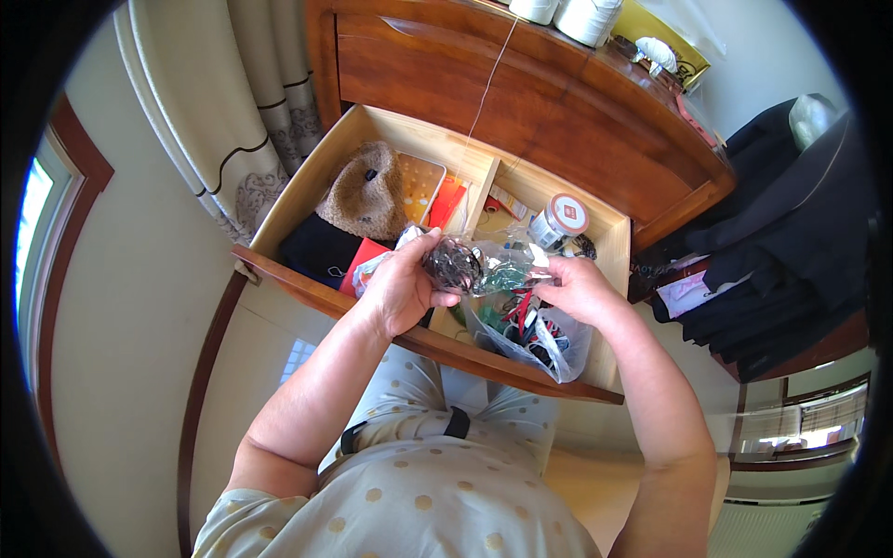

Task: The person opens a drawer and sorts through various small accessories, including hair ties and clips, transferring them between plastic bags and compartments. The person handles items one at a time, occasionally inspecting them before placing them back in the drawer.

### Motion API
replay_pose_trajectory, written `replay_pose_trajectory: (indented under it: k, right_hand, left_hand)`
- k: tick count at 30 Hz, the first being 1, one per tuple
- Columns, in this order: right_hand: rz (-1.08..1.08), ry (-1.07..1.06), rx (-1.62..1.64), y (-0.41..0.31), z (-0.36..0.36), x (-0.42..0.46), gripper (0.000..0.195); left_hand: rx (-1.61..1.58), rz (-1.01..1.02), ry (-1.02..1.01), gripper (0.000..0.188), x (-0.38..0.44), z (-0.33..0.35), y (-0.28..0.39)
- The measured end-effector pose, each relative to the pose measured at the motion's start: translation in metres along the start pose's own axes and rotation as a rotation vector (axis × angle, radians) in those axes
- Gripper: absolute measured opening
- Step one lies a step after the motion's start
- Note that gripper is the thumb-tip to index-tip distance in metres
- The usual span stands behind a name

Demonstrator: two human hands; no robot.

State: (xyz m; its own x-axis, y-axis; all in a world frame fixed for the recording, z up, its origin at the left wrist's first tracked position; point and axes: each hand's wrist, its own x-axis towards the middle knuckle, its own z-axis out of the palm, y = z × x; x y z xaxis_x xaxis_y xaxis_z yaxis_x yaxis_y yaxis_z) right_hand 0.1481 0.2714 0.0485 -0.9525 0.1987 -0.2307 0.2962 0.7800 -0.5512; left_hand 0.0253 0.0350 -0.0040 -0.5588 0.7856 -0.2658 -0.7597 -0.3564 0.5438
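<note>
My left hand [408, 282] grips the left end of a clear plastic bag [499, 268] with small dark items bunched inside it. At its other end, my right hand [582, 289] pinches the plastic between thumb and fingers. Both hands are above an open wooden drawer [418, 335] with a divider. Below my right hand lies a translucent plastic bag [575, 342] of cables and red items. A round clear jar with a pinkish lid [566, 213] stands in the right compartment. The left one holds a brown knitted hat [359, 195], dark cloth [317, 251] and a red item [364, 261].
The dresser front [502, 104] rises behind the drawer, with white thread spools [586, 17] on top and a thread hanging down. Curtains [202, 104] hang at the left. Dark clothes [767, 230] are at the right. An orange-yellow tray [418, 185] lies beside the hat.
</note>
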Motion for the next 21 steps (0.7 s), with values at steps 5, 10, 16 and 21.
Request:
replay_pose_trajectory:
  k: [5,10,16,21]
  right_hand:
    - [-0.059,-0.012,-0.099,0.002,-0.022,-0.006,0.02]
    - [0.088,-0.182,-0.124,-0.002,-0.044,-0.009,0.02]
    - [0.196,-0.106,0.203,-0.013,-0.066,-0.016,0.018]
    - [0.041,0.081,0.286,-0.04,-0.082,-0.027,0.016]
  left_hand:
    - [0.004,-0.006,-0.017,0.034,0.0,0.001,0.001]
    - [0.019,-0.02,-0.023,0.036,0.001,0.0,0.001]
    - [0.015,-0.004,-0.002,0.038,0.005,-0.002,0.001]
    - [-0.013,0.048,0.025,0.037,0.008,-0.001,-0.002]
